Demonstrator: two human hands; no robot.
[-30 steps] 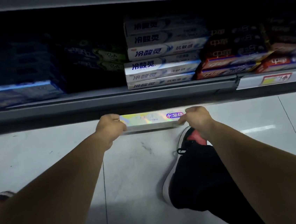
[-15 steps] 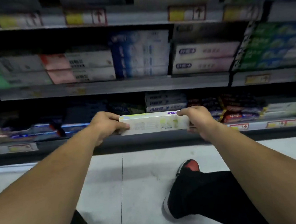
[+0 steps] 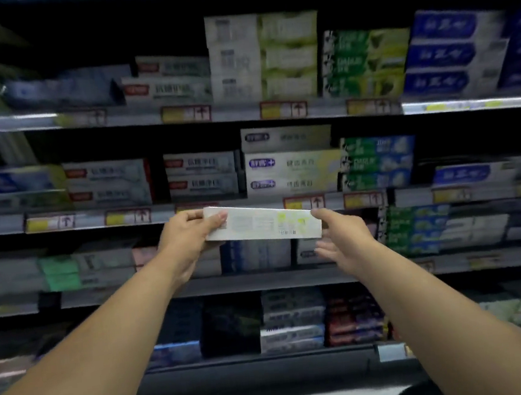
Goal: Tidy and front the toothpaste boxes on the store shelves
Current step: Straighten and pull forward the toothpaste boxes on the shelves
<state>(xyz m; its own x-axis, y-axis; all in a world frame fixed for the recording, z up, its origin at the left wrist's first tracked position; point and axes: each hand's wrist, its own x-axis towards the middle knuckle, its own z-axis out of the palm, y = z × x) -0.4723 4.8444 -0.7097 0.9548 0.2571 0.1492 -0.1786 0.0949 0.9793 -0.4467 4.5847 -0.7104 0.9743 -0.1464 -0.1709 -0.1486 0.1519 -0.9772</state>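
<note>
Toothpaste box (image 3: 262, 226) is held before the shelves (image 3: 102, 297): left hand (image 3: 189, 240) grips one end, right hand (image 3: 342, 241) spreads loosely at the other. Best to regrip with the right, then slide it in squarely, label outward.

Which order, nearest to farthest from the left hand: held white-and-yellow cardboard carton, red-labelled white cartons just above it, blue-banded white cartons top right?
1. White-and-yellow cardboard carton: gripped by the left hand.
2. Red-labelled white cartons: shelf just above.
3. Blue-banded white cartons: top right.
</note>
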